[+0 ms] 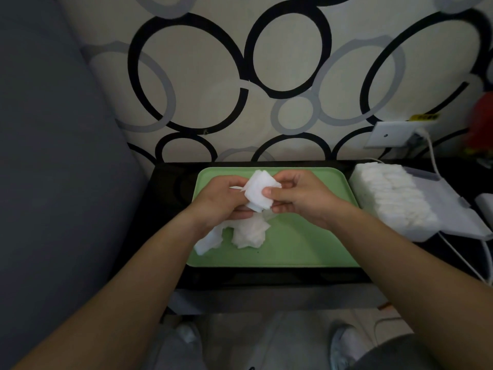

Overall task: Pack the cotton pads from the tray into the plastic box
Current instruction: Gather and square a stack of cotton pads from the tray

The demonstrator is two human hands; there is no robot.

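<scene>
The left hand (221,200) and right hand (302,198) meet above the tray (298,247), gripping a stack of cotton pads (260,192) between them. Loose cotton pads (248,233) lie on the tray below the left wrist. Right of the right hand, beside the tray, the plastic box (458,212) holds packed pads (392,193). Tray and box rest on a table (165,188).

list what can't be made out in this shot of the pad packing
Head view only:
- Pad count in the held stack: the left hand and right hand cover its edges.
- Loose pads on the green tray: partly under the left hand.
- Room left in the plastic box: its packed pads hide the inside.
- Red object: blurred, cut by the right edge.
- Yellow label: too small to read.
</scene>
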